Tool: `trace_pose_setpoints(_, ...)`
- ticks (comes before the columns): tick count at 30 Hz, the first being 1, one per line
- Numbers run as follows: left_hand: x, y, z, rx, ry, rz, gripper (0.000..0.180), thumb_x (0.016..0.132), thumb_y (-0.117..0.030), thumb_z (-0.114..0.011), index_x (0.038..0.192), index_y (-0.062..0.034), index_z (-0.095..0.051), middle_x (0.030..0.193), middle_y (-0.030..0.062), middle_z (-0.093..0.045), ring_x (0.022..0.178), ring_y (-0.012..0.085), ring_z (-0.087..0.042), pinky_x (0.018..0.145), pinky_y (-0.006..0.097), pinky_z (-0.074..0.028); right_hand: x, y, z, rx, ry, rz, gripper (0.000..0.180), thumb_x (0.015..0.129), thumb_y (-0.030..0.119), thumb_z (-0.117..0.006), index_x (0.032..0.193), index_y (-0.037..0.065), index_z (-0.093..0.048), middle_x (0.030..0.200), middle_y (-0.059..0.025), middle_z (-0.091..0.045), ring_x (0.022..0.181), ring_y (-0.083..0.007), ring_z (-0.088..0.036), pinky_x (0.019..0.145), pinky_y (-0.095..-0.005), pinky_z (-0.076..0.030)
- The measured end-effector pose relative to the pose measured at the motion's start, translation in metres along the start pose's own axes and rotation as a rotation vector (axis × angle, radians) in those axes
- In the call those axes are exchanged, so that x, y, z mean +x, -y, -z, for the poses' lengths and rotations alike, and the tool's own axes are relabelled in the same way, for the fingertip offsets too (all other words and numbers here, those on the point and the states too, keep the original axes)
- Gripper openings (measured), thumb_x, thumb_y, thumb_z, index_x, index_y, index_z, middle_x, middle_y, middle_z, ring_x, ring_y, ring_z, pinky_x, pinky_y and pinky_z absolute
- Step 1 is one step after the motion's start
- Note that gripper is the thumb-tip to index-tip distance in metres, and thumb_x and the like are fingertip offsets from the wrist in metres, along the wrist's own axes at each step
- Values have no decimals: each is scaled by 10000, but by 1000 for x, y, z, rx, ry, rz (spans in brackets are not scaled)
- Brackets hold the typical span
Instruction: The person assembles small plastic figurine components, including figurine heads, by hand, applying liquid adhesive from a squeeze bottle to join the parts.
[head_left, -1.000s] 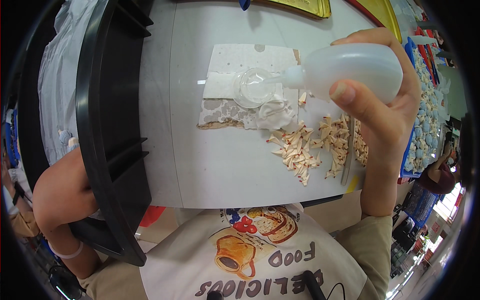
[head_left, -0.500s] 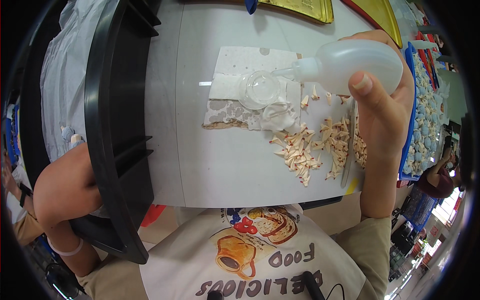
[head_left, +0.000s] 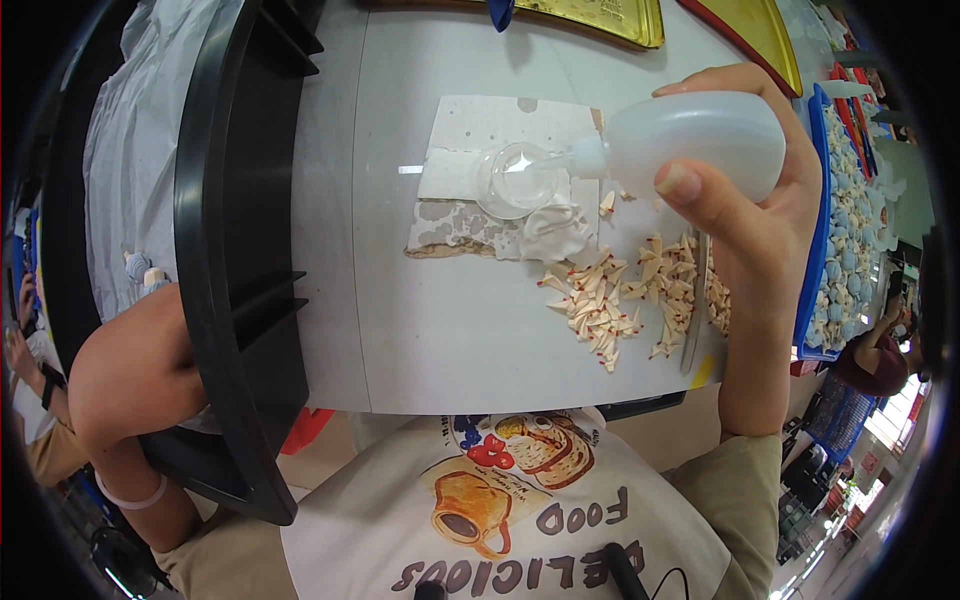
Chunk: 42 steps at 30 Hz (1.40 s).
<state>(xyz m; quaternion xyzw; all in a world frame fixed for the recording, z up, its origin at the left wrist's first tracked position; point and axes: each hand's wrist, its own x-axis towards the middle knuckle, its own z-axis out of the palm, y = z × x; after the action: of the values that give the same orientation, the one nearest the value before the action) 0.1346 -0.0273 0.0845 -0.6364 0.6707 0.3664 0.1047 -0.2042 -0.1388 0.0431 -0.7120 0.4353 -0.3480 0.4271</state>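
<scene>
My right hand [head_left: 760, 210] grips a white squeeze bottle [head_left: 690, 145] held on its side, its nozzle pointing left over a small clear glass dish [head_left: 515, 180]. The dish stands on a stained paper sheet [head_left: 480, 140] next to a crumpled tissue [head_left: 555, 232]. Below the dish, many small folded cream paper pieces with red tips [head_left: 615, 300] lie scattered on the white table [head_left: 440, 330]. My left hand is out of sight; only my left forearm and elbow [head_left: 130, 370] show at the left, past a black tray.
A large black plastic tray [head_left: 235, 250] stands on edge along the table's left side. Yellow trays [head_left: 620, 20] lie at the far edge. At the right, a blue tray [head_left: 845, 230] holds several pale folded pieces. Another person [head_left: 880, 355] is at the lower right.
The bottle has shifted with my right hand; its nozzle, beside the dish a second ago, is over the dish now. The view has shifted slightly.
</scene>
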Motion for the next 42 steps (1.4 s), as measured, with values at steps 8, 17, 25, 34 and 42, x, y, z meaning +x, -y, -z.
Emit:
trace_pose_setpoints(8, 1, -6, 4, -7, 18, -23, 215, 677, -98, -616, 866, 5, -614, 821, 185, -598, 760, 365, -573, 676, 388, -457, 0, 1, 0, 2, -13, -21, 416, 678, 256, -752, 962, 1, -585, 882, -53, -599, 786, -108, -562, 705, -217, -423)
trace_pose_setpoints(17, 4, -9, 4, -55, 62, 22, 244, 680, -79, -615, 911, -1, -616, 833, 194, -610, 781, 370, -583, 693, 387, -462, 8, -10, 12, 148, 55, -64, 416, 714, 196, -720, 1026, -6, -534, 898, -83, -613, 815, -130, -580, 753, -252, -448)
trace_pose_setpoints(25, 1, -14, 6, -65, 59, 21, 273, 681, -67, -620, 947, -4, -614, 840, 196, -616, 781, 363, -589, 694, 380, -464, 19, -18, 8, -150, -105, 127, 512, 709, 0, -713, 1186, -14, -525, 1042, -101, -634, 956, -157, -579, 884, -286, -424)
trace_pose_setpoints(34, 12, -16, 15, -175, 157, 30, 257, 740, -71, -606, 974, 35, -599, 839, 204, -638, 734, 308, -634, 680, 358, -478, 29, -28, 22, -212, -62, 132, 515, 711, 35, -711, 1195, 31, -536, 959, -70, -642, 928, -143, -577, 883, -294, -421)
trace_pose_setpoints(42, 5, -20, 20, -102, 305, 86, 423, 816, -134, -552, 1203, 11, -463, 966, 228, -603, 881, 346, -605, 772, 384, -467, 23, -18, 26, -244, -5, 222, 639, 660, 63, -615, 1276, 135, -463, 1164, -63, -530, 1084, -199, -483, 934, -338, -364)
